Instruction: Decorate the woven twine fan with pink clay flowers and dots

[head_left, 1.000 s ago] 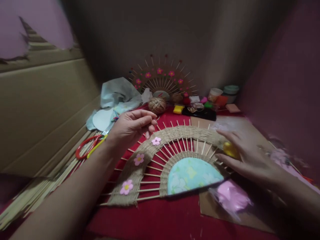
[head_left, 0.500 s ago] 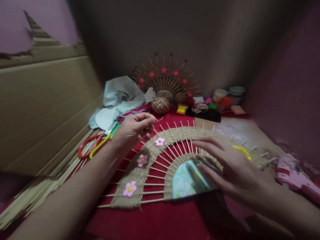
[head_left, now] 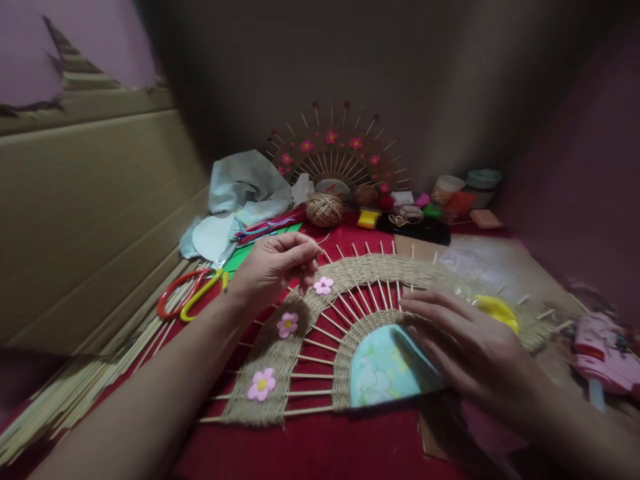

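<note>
A half-round woven fan (head_left: 273, 363) of tan twine on thin sticks lies before me, with pink paper flowers on its left side and a blue-green patterned half-disc (head_left: 383, 370) at its centre. My left hand (head_left: 283, 267) hovers above the band's upper left, near the topmost pink flower (head_left: 323, 286). Its thumb and fingertips are pinched together; what they hold, if anything, is too small to make out. Over the fan's right part reaches my right hand (head_left: 470, 340), fingers stretched out and holding nothing, hiding some sticks and part of the half-disc.
Scissors (head_left: 183, 293) and a bundle of sticks (head_left: 100, 373) lie left. At the back are a twine ball (head_left: 325, 209), a finished-looking fan (head_left: 330, 143) and a cup (head_left: 447, 189). A yellow packet (head_left: 495, 312) and a pink glue gun (head_left: 605, 353) lie right.
My right hand has shifted slightly right and down, uncovering more of the half-disc. My left hand stays pinched, moved slightly right. The whole view has shifted a little.
</note>
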Demonstrator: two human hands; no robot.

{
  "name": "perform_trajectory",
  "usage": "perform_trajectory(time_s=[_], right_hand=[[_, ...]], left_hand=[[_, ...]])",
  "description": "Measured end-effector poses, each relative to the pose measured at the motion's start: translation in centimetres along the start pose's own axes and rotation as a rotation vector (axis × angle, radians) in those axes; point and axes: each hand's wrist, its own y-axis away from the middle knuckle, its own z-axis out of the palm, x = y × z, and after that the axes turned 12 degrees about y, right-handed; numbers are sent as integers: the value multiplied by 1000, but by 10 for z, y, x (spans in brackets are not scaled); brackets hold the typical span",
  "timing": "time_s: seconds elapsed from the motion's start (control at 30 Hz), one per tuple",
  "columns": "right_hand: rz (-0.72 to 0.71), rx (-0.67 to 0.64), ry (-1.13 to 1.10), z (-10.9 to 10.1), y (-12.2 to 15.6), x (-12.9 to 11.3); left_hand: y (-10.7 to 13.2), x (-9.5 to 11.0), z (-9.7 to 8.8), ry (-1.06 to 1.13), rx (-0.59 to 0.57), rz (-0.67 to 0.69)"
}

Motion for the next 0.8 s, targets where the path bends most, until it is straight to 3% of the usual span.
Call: perform_trajectory(time_s=[0.2, 0.57, 0.8], right_hand=[[-21, 43, -19, 1, 1, 1], [-43, 67, -16, 2, 3, 1], [-44, 63, -14, 4, 4, 2]], left_hand=[[-3, -3, -3, -16, -41, -54], [-3, -1, -4, -12, 60, -86], [-3, -4, -1, -2, -30, -96]])
